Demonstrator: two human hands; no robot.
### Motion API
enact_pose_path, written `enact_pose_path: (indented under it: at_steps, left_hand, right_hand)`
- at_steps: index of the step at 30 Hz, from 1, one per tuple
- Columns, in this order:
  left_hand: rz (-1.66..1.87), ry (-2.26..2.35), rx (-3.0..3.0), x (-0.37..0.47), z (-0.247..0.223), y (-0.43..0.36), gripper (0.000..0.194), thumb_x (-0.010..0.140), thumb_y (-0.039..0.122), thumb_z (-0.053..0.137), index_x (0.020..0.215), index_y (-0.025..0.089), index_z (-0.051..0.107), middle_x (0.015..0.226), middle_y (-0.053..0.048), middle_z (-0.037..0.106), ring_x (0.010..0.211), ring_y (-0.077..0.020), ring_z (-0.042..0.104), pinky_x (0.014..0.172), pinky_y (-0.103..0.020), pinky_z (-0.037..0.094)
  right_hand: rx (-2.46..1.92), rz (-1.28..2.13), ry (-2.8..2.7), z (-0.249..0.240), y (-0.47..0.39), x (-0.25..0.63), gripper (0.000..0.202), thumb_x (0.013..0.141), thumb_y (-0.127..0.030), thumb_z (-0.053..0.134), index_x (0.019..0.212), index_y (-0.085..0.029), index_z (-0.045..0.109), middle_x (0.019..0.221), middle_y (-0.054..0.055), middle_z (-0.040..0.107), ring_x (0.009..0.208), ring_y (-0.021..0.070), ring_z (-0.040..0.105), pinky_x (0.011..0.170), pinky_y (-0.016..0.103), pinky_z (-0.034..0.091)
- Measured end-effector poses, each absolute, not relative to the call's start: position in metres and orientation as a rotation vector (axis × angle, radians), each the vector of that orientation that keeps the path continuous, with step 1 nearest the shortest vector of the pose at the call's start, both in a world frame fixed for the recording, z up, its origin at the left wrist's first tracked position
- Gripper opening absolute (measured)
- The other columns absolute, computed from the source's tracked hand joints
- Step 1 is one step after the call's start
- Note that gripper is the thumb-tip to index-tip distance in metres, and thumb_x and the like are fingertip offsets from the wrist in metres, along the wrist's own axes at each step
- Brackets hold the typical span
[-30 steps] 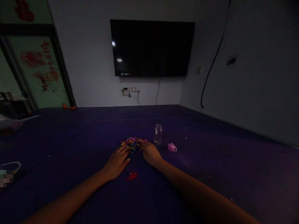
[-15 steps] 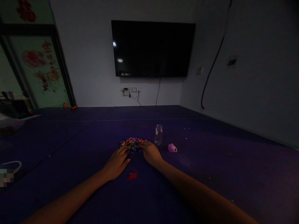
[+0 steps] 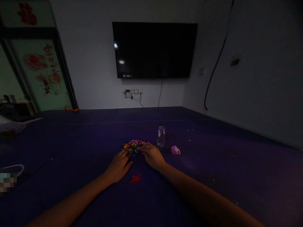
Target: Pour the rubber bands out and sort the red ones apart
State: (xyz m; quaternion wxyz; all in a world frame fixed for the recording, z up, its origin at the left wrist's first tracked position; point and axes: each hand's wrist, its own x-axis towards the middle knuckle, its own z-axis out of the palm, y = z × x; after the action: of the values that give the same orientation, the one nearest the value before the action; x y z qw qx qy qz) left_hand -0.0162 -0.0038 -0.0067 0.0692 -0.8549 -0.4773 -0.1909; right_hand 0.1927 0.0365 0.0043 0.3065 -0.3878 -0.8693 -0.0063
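A heap of small multicoloured elastic bands (image 3: 134, 145) lies on the dark blue-purple surface. My left hand (image 3: 118, 165) rests at its near left edge, fingers stretched out and thumb apart, the fingertips touching the bands. At the right side of the heap is my right hand (image 3: 153, 156), its fingers bent and drawn together among the bands. Whatever is between those fingertips is too small to make out. A separate little cluster of red elastic bands (image 3: 135, 178) sits nearer to me, between my forearms.
Just beyond my right hand stands a clear open bottle (image 3: 161, 138). A pink cap with a loop (image 3: 175, 150) lies to its right. At the far left are a white looped handle (image 3: 20, 168) and a plastic bag (image 3: 11, 127). A television (image 3: 155, 50) hangs on the far wall.
The view has shifted very slightly. Both hands stay at the heap, with only small finger movement; the bottle, cap and red cluster keep their places.
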Motion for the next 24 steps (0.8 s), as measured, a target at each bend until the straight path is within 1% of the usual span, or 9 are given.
enact_pose_path:
  at_steps: [6,8,12,15,19,24]
  left_hand:
    - [-0.647,-1.386,-2.550,-0.016,-0.006,-0.005,0.036,0.091,0.030,0.043,0.118,0.012,0.057,0.125,-0.015,0.056,0.118,-0.0275,0.049,0.098,-0.045,0.041]
    - [-0.702,-1.349,-2.551,-0.015,-0.005,-0.006,0.032,0.089,0.026,0.046,0.114,0.012,0.060,0.121,-0.014,0.058,0.114,-0.0271,0.052,0.096,-0.045,0.043]
    - [-0.894,-1.198,-2.551,-0.015,-0.003,-0.007,0.026,0.085,0.014,0.048,0.106,0.016,0.064,0.110,-0.010,0.062,0.105,-0.0237,0.056,0.092,-0.043,0.046]
    - [-1.049,-1.079,-2.563,-0.016,-0.004,-0.006,0.026,0.084,0.007,0.047,0.098,0.016,0.067,0.098,-0.009,0.065,0.094,-0.0206,0.060,0.084,-0.038,0.050]
    - [-1.205,-0.985,-2.572,-0.016,-0.004,-0.006,0.021,0.086,0.010,0.049,0.086,0.015,0.069,0.087,-0.007,0.066,0.082,-0.0176,0.062,0.074,-0.033,0.053]
    - [-1.289,-0.968,-2.564,-0.016,-0.004,-0.007,0.021,0.086,0.009,0.049,0.083,0.015,0.069,0.086,-0.006,0.067,0.080,-0.0163,0.063,0.073,-0.030,0.054]
  right_hand:
    - [-0.958,-0.026,-2.337,0.006,0.036,0.192,0.035,0.077,-0.002,0.045,0.098,-0.016,0.069,0.101,0.008,0.069,0.097,0.0182,0.060,0.088,0.029,0.045]
    - [-0.928,-0.023,-2.328,0.005,0.037,0.193,0.034,0.077,-0.002,0.045,0.098,-0.015,0.069,0.100,0.009,0.069,0.096,0.0183,0.060,0.087,0.029,0.046]
    - [-0.811,-0.045,-2.299,0.001,0.037,0.194,0.036,0.076,-0.001,0.043,0.099,-0.014,0.068,0.099,0.009,0.069,0.094,0.0178,0.060,0.086,0.030,0.046]
    - [-0.673,-0.125,-2.345,0.000,0.034,0.192,0.036,0.076,-0.002,0.044,0.099,-0.016,0.067,0.098,0.008,0.068,0.091,0.0180,0.060,0.081,0.030,0.048]
    - [-0.542,-0.267,-2.415,0.000,0.028,0.188,0.032,0.077,-0.005,0.044,0.097,-0.016,0.066,0.097,0.009,0.068,0.087,0.0181,0.060,0.079,0.032,0.048]
    - [-0.530,-0.308,-2.427,0.001,0.026,0.187,0.034,0.075,-0.004,0.044,0.098,-0.016,0.066,0.097,0.009,0.067,0.088,0.0177,0.060,0.079,0.030,0.048]
